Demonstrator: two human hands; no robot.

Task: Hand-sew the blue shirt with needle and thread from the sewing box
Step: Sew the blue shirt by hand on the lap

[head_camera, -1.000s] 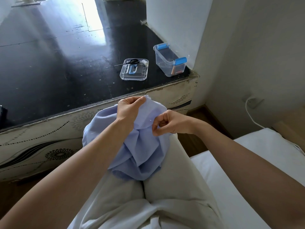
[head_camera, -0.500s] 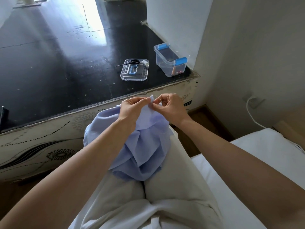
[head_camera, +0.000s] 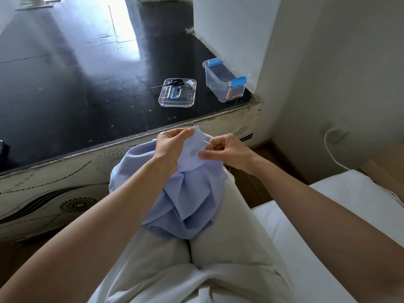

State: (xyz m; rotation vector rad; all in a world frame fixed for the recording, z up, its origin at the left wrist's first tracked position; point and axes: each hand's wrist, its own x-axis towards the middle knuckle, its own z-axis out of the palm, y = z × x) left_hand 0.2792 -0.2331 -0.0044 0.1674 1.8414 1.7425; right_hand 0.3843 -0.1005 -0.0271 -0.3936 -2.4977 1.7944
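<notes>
Lying bunched over the knee (head_camera: 232,194), the blue shirt (head_camera: 185,200), likely soft and floppy, is being pinched at its raised edge by the left hand (head_camera: 170,148), best held there, close beside the needle (head_camera: 206,142) being gripped in the curled fingers of the right hand (head_camera: 228,153).

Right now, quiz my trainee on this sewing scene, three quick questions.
1. True or false: the scissors lie partly on the lid, outside the box.
2. Which hand pinches the needle?
3. The shirt rests on: A the table, B the lap, C the floor.
Key: 1 true; 2 the right hand; 3 B.
</notes>
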